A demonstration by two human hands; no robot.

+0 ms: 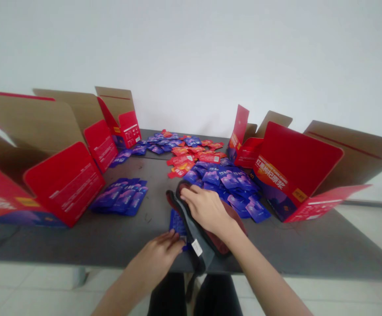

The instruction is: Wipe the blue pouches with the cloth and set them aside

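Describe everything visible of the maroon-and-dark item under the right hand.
The item looks like a soft pouch: maroon with dark edging, a greyish side, perhaps fabric or leather-like. A white tag sits low on it; a dark strap hangs past the table's front edge. It lies slanted, partly covering a blue packet. The right hand lies over it, fingers at its far edge; the left hand is close, contact unclear.

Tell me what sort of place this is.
Probably a packing area in a plain indoor room, though no sign confirms it. Open red cardboard boxes line both sides of a dark table, with piles of blue sachets and orange-red sachets between them.
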